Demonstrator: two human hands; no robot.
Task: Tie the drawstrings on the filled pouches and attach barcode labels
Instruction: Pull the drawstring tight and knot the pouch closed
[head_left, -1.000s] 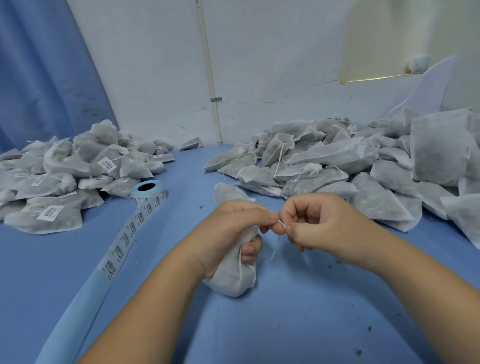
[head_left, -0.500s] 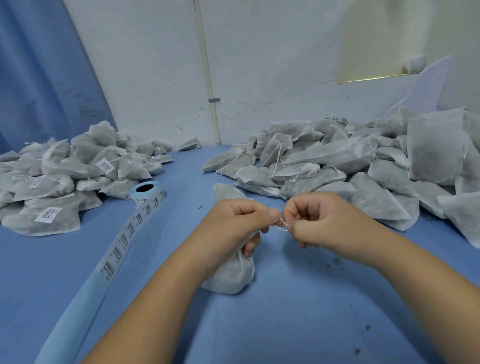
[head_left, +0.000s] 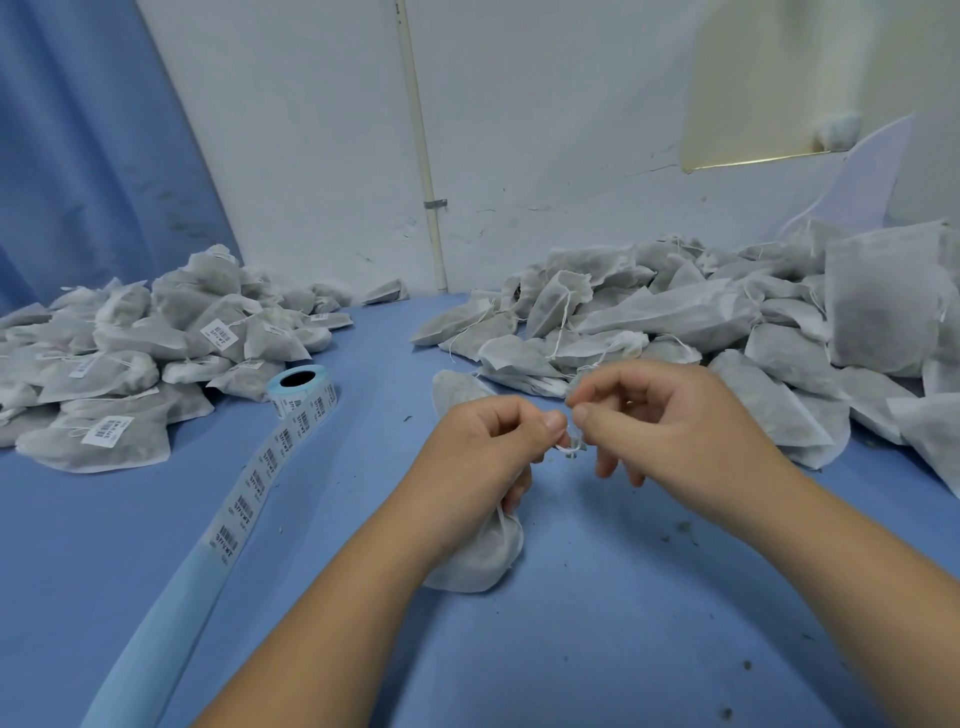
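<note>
The left hand (head_left: 483, 452) curls its lower fingers round the neck of a filled white non-woven fabric pouch (head_left: 480, 564) standing on the blue worktop (head_left: 571, 665), its thumb and forefinger pinching the thin white drawstring (head_left: 567, 450). The right hand (head_left: 670, 431) pinches the same string, its other fingers loosely curled. The knot looks unfinished and this pouch shows no label. The pile of labelled pouches (head_left: 119, 358) at left seems done. The heap of unlabelled pouches (head_left: 727, 332) at right waits, and the pale blue roll of barcode labels (head_left: 304, 387) lies untouched.
</note>
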